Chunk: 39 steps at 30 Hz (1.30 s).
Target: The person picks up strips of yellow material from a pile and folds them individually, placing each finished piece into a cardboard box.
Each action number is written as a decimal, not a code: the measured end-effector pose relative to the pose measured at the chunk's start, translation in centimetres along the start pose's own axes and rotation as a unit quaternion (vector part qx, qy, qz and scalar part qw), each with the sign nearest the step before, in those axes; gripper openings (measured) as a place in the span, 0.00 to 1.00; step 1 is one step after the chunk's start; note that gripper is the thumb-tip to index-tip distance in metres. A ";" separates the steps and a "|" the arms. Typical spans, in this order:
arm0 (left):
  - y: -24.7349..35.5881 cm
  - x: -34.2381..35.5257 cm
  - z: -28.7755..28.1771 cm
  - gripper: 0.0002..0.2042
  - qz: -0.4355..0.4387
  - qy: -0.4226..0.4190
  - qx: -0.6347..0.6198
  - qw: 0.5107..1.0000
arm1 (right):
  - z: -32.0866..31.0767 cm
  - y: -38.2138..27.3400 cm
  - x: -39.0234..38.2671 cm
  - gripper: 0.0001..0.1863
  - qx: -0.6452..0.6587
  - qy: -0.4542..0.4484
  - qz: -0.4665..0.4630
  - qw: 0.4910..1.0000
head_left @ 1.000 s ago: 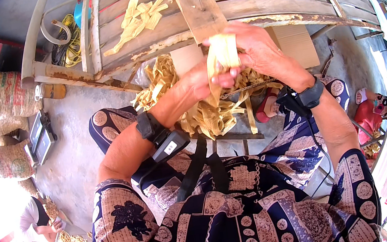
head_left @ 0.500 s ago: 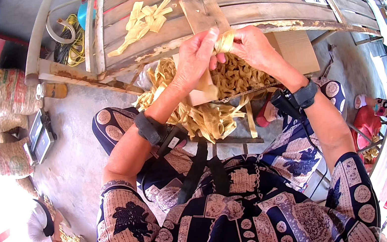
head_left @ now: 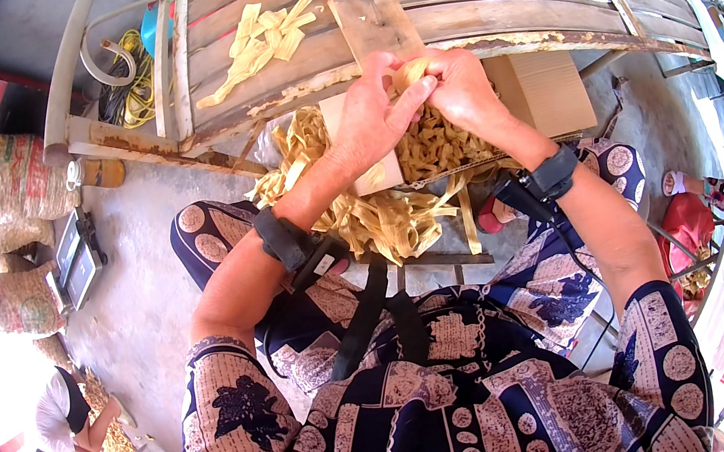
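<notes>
My left hand (head_left: 372,117) and my right hand (head_left: 461,91) meet at the near edge of a weathered wooden slat bench (head_left: 480,16). Both pinch the same pale yellow strip (head_left: 411,75), folded small between the fingertips. Under my hands a cardboard box (head_left: 539,92) holds a heap of the same yellow strips (head_left: 439,144), and more strips (head_left: 380,219) spill over my lap. A small pile of strips (head_left: 264,42) lies on the bench to the left. An upright wooden piece (head_left: 371,5) stands on the bench just beyond my hands.
Coiled yellow and black cords (head_left: 124,74) lie at the bench's left end. Filled sacks (head_left: 13,180) and a flat scale (head_left: 77,259) sit on the concrete floor to the left. Another person (head_left: 74,428) crouches at lower left; a person in red (head_left: 693,214) sits at right.
My hands have risen from the box toward the bench edge and come together. The long strip held a second ago is now bunched small between both hands.
</notes>
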<state>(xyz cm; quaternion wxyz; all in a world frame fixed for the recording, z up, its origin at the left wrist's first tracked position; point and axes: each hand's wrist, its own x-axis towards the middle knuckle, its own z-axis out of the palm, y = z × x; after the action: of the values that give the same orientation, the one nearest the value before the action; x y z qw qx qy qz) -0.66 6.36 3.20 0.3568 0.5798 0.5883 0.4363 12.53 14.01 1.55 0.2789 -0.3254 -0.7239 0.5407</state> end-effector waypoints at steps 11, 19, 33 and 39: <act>-0.7 0.1 0.0 0.07 -0.213 0.042 -0.443 0.870 | 0.3 -2.6 -1.0 0.05 -0.115 0.051 -0.195 0.973; 1.1 0.5 -0.1 0.08 -0.075 0.061 -0.299 0.949 | -2.5 -3.8 0.0 0.10 0.319 0.018 0.118 0.940; 0.5 0.1 -1.6 0.11 -0.070 -0.084 -0.237 0.965 | -5.9 -1.5 1.3 0.06 0.159 0.123 0.040 0.979; -1.7 -0.4 -3.0 0.10 -0.145 -0.154 -0.383 0.899 | -5.4 -2.4 0.5 0.12 0.147 -0.036 0.151 0.977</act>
<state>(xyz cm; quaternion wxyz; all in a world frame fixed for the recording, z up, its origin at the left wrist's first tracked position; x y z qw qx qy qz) -4.09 5.76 2.67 0.6968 0.3661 0.3913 0.4767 15.86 17.14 5.32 0.2124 -0.3668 -0.5882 0.6888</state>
